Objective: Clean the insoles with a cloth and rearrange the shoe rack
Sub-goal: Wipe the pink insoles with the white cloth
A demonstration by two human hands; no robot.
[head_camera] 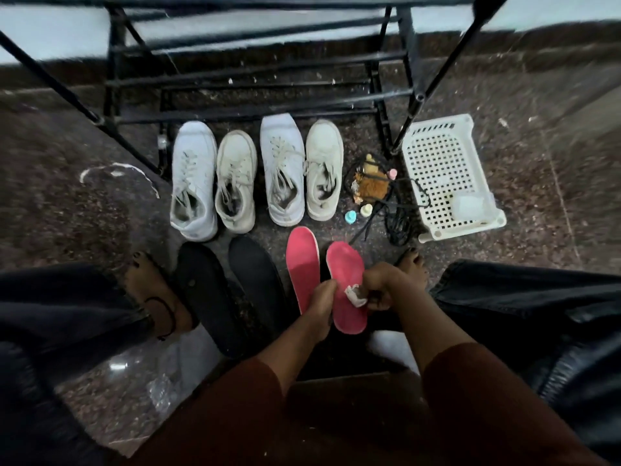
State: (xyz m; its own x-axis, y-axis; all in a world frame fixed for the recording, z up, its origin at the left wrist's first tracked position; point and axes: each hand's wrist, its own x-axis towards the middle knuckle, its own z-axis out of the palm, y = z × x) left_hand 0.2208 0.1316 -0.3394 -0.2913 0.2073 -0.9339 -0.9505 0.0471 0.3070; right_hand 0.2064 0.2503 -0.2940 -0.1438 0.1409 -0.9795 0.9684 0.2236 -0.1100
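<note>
My left hand (319,306) grips the left edge of a pink insole (346,274), holding it tilted above the floor. My right hand (383,285) is closed on a small white cloth (355,295) pressed against that insole's surface. A second pink insole (302,264) lies flat on the floor just to the left. Two black insoles (205,290) (257,280) lie further left. Several white sneakers (193,178) (235,179) (282,169) (324,169) stand in a row ahead, in front of the black metal shoe rack (252,79).
A white perforated plastic basket (447,173) sits at right with a clear lump inside. Small bottles (351,216), a brown fuzzy item (371,186) and black laces (396,216) lie beside the shoes. My bare feet (158,294) (415,267) flank the insoles. Tripod legs (433,79) stand nearby.
</note>
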